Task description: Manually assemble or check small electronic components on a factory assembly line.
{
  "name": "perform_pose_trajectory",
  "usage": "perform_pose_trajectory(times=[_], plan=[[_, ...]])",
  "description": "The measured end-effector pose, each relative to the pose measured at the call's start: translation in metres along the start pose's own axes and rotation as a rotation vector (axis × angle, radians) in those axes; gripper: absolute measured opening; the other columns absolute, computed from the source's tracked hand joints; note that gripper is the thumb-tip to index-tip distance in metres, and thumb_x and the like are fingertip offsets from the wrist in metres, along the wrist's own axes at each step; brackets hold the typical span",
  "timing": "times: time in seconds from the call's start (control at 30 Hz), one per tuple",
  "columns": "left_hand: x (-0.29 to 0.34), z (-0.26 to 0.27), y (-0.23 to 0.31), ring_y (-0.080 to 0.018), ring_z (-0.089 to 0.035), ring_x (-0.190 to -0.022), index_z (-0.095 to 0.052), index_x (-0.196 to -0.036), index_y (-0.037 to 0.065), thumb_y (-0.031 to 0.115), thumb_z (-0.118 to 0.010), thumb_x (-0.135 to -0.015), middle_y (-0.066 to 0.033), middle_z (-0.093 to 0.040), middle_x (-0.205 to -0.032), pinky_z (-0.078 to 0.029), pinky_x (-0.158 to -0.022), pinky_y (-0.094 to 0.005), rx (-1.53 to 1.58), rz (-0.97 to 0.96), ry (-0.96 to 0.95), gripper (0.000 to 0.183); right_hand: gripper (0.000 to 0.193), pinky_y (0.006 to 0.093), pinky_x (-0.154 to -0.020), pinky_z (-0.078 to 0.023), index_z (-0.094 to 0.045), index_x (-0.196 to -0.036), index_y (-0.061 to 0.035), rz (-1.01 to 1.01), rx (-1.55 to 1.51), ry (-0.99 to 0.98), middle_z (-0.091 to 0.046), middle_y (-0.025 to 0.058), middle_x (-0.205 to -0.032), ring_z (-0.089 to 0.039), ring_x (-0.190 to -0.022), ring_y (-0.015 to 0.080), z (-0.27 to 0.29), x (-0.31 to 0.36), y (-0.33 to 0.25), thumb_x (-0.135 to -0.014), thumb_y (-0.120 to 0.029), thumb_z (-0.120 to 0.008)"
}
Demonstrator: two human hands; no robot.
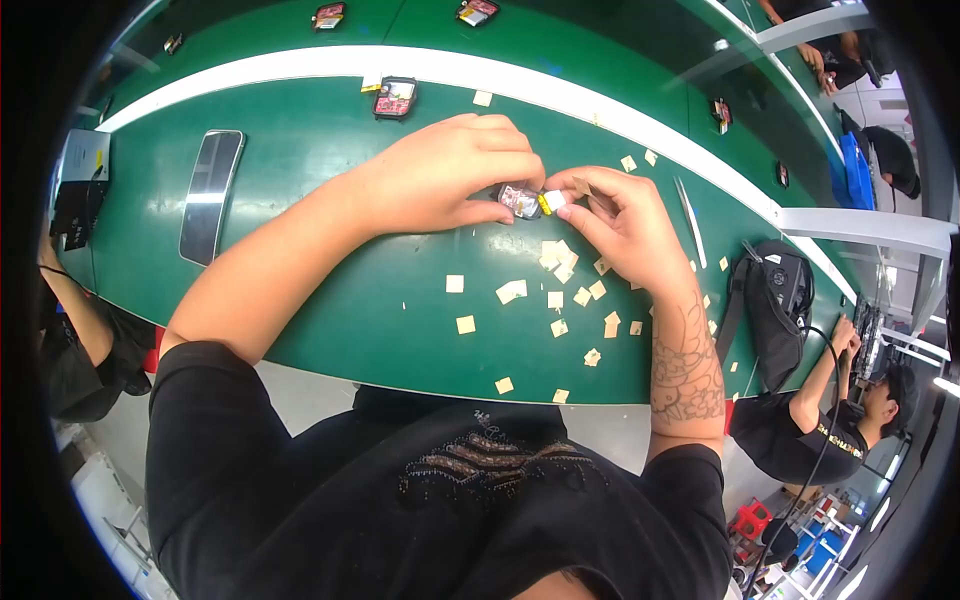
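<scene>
My left hand [450,165] is closed around a small open electronic unit [519,200] with a dark rim and a pinkish, shiny inside. Thumb and fingers grip it from its left side. From the unit's right edge sticks a small yellow-and-white piece [553,202], pinched by the fingers of my right hand [632,225]. A small tan square [582,187] shows by the right fingers; whether they hold it I cannot tell. Below the hands, several beige paper-like squares [455,284] lie scattered on the green table [350,310], some overlapping.
A similar unit [396,97] lies beyond my left hand, near a curved white strip [300,66]. To the left is a phone [212,196]. On the right lie a thin pale tool [690,222] and a black bag [770,310]. Co-workers sit at both sides.
</scene>
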State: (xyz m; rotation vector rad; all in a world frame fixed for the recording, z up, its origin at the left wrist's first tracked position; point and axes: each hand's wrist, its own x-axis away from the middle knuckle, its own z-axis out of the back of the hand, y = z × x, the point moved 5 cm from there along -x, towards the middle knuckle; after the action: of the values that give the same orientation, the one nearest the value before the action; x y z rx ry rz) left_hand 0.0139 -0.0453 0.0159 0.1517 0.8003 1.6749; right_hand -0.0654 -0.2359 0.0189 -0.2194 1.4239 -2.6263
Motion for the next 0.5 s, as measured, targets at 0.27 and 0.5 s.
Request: perform_pose_trajectory(times=[0.27, 0.5], plan=[[0.005, -0.003, 0.008, -0.0267, -0.067, -0.114, -0.075, -0.103, 0.012, 0.018, -0.087, -0.083, -0.0041, -0.07, -0.117, -0.054, -0.097, -0.0432, -0.132, -0.083, -0.009, 0.024, 0.025, 0.0212, -0.075, -0.049, -0.075, -0.121, 0.0061, -0.131, -0.114, -0.015, -0.073, 0.0027, -0.097, -0.059, -0.086, 0.0035, -0.003, 0.003, 0.014, -0.095, 0.007, -0.075], [0.005, -0.002, 0.012, -0.0258, -0.068, -0.116, -0.075, -0.103, 0.012, 0.02, -0.086, -0.085, -0.0043, -0.071, -0.12, -0.054, -0.097, -0.0422, -0.185, -0.095, -0.012, 0.023, 0.025, 0.0247, -0.063, -0.044, -0.077, -0.119, 0.0025, -0.138, 0.032, 0.022, -0.073, 0.0009, -0.092, -0.055, -0.075, 0.003, 0.0, 0.004, -0.003, -0.093, 0.003, -0.079]])
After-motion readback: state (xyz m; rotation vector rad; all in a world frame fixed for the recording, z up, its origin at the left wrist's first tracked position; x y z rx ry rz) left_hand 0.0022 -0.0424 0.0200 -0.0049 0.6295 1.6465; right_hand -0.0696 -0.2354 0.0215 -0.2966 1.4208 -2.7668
